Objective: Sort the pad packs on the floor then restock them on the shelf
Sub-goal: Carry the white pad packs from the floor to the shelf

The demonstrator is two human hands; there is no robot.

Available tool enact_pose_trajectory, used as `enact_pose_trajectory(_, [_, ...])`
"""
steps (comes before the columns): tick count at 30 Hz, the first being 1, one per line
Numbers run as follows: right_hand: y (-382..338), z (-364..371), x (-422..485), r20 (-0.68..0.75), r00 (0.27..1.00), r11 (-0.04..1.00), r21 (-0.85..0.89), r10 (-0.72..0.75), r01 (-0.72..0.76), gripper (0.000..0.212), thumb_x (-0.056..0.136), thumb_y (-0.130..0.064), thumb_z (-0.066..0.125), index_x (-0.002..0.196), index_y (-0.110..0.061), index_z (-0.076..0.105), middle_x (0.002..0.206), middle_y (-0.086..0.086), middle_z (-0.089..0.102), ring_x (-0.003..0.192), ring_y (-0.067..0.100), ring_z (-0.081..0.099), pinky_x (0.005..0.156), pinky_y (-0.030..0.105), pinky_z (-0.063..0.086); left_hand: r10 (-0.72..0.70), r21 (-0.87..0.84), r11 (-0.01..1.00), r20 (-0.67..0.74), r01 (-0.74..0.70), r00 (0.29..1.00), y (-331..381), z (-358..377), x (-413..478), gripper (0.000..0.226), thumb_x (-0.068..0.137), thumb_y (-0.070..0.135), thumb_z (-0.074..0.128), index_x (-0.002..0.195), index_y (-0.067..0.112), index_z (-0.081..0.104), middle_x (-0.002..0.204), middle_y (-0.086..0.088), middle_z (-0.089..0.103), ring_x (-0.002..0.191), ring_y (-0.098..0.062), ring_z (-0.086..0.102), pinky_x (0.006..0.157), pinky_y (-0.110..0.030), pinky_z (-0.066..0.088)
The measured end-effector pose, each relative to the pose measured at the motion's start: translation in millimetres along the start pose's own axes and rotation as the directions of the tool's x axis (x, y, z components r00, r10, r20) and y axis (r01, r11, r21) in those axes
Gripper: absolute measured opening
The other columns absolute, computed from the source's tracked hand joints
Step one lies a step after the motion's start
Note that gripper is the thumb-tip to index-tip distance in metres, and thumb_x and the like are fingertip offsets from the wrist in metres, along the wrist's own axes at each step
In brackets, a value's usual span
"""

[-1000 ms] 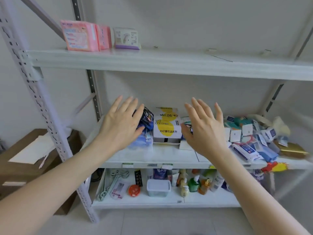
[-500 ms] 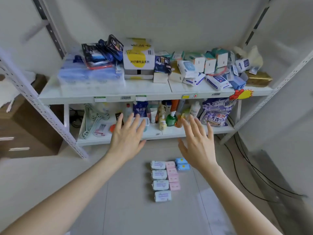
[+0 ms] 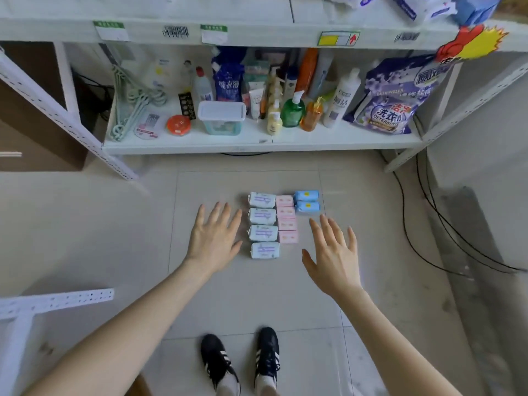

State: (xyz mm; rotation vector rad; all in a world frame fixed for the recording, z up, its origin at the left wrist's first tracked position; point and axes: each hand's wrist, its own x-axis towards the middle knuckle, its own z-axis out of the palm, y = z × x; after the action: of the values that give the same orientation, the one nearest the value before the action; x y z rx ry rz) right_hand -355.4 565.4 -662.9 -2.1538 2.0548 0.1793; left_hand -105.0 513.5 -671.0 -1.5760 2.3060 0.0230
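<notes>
Frame centre, on floor point(image 3: 114, 224): pad packs point(image 3: 263, 232) in three columns; left hand point(image 3: 213, 238), right hand point(image 3: 333, 252) flanking, fingers released, spread.

You have bare floor point(image 3: 85, 238) all round the pad packs point(image 3: 263, 221): wide on the left, a narrower strip on the right before the black cables point(image 3: 403, 215). Your left hand point(image 3: 215, 241) and right hand point(image 3: 334, 258) flank the rows, fingers spread. Ahead, the bottom shelf point(image 3: 257, 144) is crowded (bottles point(image 3: 341, 101), a tub point(image 3: 221, 118), hangers point(image 3: 134, 107), a detergent bag point(image 3: 391, 104)), and the board above point(image 3: 271, 35) caps the headroom. A perforated rail point(image 3: 57, 301) juts in at lower left.
</notes>
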Motion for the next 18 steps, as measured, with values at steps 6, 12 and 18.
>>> enact_pose_trajectory(6, [4,80,7,0.151,0.989,0.999,0.031,-0.011,0.007,0.068,0.096,-0.045,0.041,0.152,-0.017,0.018,0.16,0.007,0.018,0.147,0.024,0.017,0.117,0.051,0.009,-0.024,-0.002,1.0,0.099,0.025,0.995,12,70,18,0.07,0.096,0.052,0.037,0.153,0.019,0.015,0.159,-0.009,0.02,0.147,-0.025,0.017,0.117,-0.052,0.008])
enact_pose_trajectory(12, [4,160,34,0.25,0.968,1.0,0.028,0.002,-0.009,0.069,0.096,-0.048,0.038,0.153,-0.018,0.013,0.161,0.006,0.015,0.148,0.022,0.013,0.118,0.051,0.006,0.007,-0.041,0.999,0.139,-0.002,0.99,16,145,61,0.07,0.096,0.052,0.038,0.153,0.02,0.015,0.158,-0.008,0.022,0.146,-0.024,0.019,0.117,-0.051,0.008])
enact_pose_trajectory(18, [3,263,83,0.273,0.962,0.999,0.042,0.017,-0.03,0.071,0.094,-0.048,0.042,0.153,-0.018,0.013,0.161,0.005,0.016,0.148,0.021,0.014,0.118,0.05,0.007,0.045,-0.053,0.998,0.145,-0.037,0.988,21,240,121,0.07,0.096,0.054,0.036,0.153,0.021,0.012,0.158,-0.007,0.022,0.146,-0.024,0.019,0.117,-0.05,0.008])
